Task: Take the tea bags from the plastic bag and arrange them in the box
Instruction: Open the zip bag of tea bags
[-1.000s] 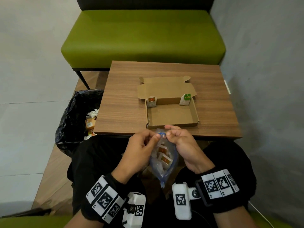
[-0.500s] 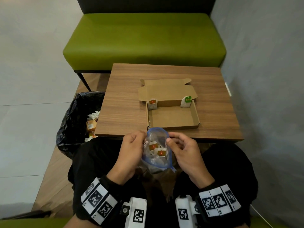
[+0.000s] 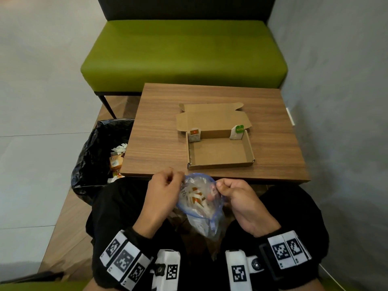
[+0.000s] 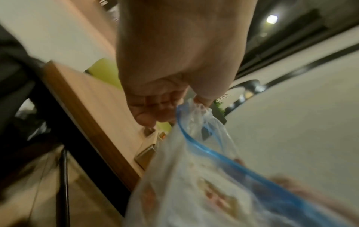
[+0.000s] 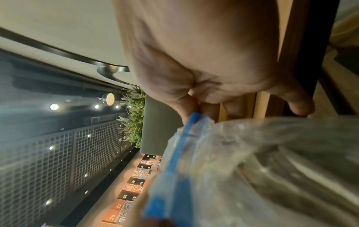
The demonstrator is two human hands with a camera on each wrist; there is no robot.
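A clear plastic bag (image 3: 199,203) with a blue zip rim hangs over my lap, its mouth pulled wide. Several tea bags (image 3: 196,198) with orange labels lie inside. My left hand (image 3: 165,190) pinches the rim's left side, and my right hand (image 3: 228,190) pinches the right side. In the left wrist view the thumb and fingers grip the plastic bag (image 4: 196,153) at its rim; the right wrist view shows the same pinch on the plastic bag (image 5: 194,122). The open cardboard box (image 3: 220,152) lies on the table, with an orange-label tea bag (image 3: 194,135) in its far-left corner and a green-label tea bag (image 3: 237,132) in its far-right corner.
The wooden table (image 3: 159,131) stands just ahead of my knees. A black-lined bin (image 3: 98,156) with rubbish sits at its left. A green bench (image 3: 184,53) lies beyond the table, and a grey wall (image 3: 336,101) closes the right side.
The bag's mouth went from pinched nearly shut to pulled wide as my hands moved apart. The bag has tipped so its opening faces up, showing the tea bags.
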